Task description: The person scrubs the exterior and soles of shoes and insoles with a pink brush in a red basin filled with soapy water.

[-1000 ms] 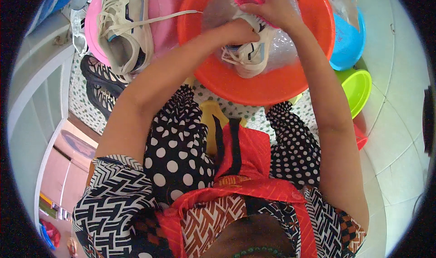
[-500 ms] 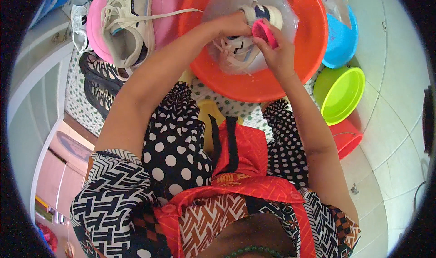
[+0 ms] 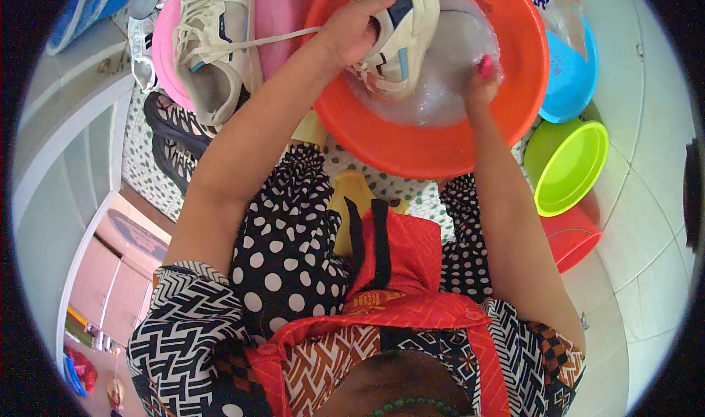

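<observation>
- A cream sneaker (image 3: 411, 39) is tilted over the left part of an orange-red basin (image 3: 411, 156), its toe toward the near side.
- The left hand (image 3: 351, 34) has its grip clamped on the sneaker's collar, thumb across the navy heel.
- Right of it, the right hand (image 3: 481, 92), blurred, has its grip closed around a pink brush (image 3: 485, 66) at the cloudy water (image 3: 440, 98).
- Far left, a second sneaker (image 3: 233, 31) rests on a pink tub (image 3: 275, 9).
- Right of the basin stands a lime-green bucket (image 3: 565, 169).

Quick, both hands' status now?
Left hand: closed on the off-white sneaker.
Right hand: closed around a small pink object, in the orange-red basin; fingers blurred.
</observation>
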Demonstrator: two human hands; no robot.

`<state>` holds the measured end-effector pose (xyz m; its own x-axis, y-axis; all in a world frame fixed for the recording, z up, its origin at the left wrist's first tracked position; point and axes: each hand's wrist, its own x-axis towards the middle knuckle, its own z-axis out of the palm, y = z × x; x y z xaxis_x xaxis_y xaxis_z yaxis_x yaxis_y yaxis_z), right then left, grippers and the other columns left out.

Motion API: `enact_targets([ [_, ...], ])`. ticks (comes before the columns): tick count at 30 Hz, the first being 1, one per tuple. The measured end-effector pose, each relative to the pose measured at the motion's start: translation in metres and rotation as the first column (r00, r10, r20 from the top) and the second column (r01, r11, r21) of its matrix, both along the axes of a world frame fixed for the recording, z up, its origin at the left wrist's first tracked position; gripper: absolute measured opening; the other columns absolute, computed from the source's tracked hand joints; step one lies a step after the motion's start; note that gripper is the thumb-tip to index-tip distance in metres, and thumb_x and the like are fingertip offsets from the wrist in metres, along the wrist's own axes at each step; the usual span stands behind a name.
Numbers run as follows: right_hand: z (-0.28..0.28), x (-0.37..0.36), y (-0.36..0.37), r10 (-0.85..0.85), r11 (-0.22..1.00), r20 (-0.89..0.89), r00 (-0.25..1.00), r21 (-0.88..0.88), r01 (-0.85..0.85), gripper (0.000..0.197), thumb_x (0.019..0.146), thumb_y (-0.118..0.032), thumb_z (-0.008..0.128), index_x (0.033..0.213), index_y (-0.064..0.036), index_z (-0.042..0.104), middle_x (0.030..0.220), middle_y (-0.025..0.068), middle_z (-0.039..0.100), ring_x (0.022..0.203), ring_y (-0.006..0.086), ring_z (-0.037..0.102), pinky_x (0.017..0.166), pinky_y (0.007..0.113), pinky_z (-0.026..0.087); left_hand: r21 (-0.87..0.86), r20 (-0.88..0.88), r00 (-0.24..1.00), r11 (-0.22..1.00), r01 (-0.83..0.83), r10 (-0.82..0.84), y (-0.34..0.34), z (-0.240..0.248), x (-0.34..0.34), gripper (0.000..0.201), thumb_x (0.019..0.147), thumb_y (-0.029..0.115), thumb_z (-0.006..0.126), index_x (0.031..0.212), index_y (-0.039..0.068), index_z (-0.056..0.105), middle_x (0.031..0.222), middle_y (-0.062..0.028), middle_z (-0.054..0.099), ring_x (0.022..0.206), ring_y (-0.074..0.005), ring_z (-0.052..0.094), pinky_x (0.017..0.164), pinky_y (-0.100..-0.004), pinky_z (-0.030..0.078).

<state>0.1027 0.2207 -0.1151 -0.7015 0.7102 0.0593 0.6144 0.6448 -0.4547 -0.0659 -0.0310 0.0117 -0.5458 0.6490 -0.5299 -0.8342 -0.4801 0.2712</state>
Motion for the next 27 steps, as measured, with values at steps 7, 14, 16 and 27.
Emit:
enact_targets([
  [7, 0.119, -0.044, -0.072, -0.280, 0.001, -0.062, 0.958, -0.998, -0.064, 0.030, 0.084, -0.017, 0.058, 0.113, -0.0090, 0.053, 0.090, 0.0048, 0.063, 0.076, 0.0184, 0.062, 0.061, 0.030, 0.052, -0.042, -0.097, 0.993, 0.997, 0.065, -0.068, -0.002, -0.003, 0.006, 0.035, 0.078, 0.003, 0.059, 0.110, -0.004, 0.050, 0.103, -0.0150, 0.059, 0.091, -0.0255, 0.060, 0.081, -0.0371, 0.049],
  [14, 0.264, -0.063, -0.087, 0.692, 0.657, -0.105, 0.714, -0.318, -0.684, 0.045, 0.074, -0.034, 0.067, 0.113, -0.0129, 0.057, 0.089, 0.0105, 0.064, 0.075, 0.0256, 0.063, 0.063, 0.035, 0.051, -0.600, -0.609, 0.489, 0.766, 0.229, -0.624, 0.018, 0.037, 0.039, 0.038, 0.077, 0.018, 0.062, 0.112, 0.006, 0.054, 0.111, -0.0080, 0.058, 0.102, -0.0207, 0.055, 0.088, -0.0330, 0.043],
  [16, 0.277, -0.066, -0.094, 0.733, 0.665, 0.067, 0.677, -0.279, -0.693, 0.042, 0.073, -0.018, 0.070, 0.113, -0.0126, 0.058, 0.097, 0.0130, 0.064, 0.084, 0.0176, 0.063, 0.074, 0.028, 0.049, -0.622, -0.694, 0.335, 0.765, 0.167, -0.637, 0.024, 0.040, 0.057, 0.038, 0.077, 0.020, 0.063, 0.111, 0.006, 0.054, 0.109, -0.0082, 0.059, 0.100, -0.0209, 0.055, 0.087, -0.0329, 0.043],
  [27, 0.210, -0.050, -0.074, 0.729, 0.586, 0.146, 0.669, -0.639, -0.499, 0.044, 0.069, -0.038, 0.069, 0.102, -0.0098, 0.063, 0.092, 0.0142, 0.064, 0.088, 0.0299, 0.062, 0.077, 0.037, 0.048, -0.723, -0.619, -0.499, 0.688, 0.061, -0.607, 0.006, 0.018, 0.106, 0.024, 0.071, 0.009, 0.056, 0.093, 0.006, 0.062, 0.089, -0.0165, 0.061, 0.092, -0.0331, 0.056, 0.086, -0.0430, 0.040],
])
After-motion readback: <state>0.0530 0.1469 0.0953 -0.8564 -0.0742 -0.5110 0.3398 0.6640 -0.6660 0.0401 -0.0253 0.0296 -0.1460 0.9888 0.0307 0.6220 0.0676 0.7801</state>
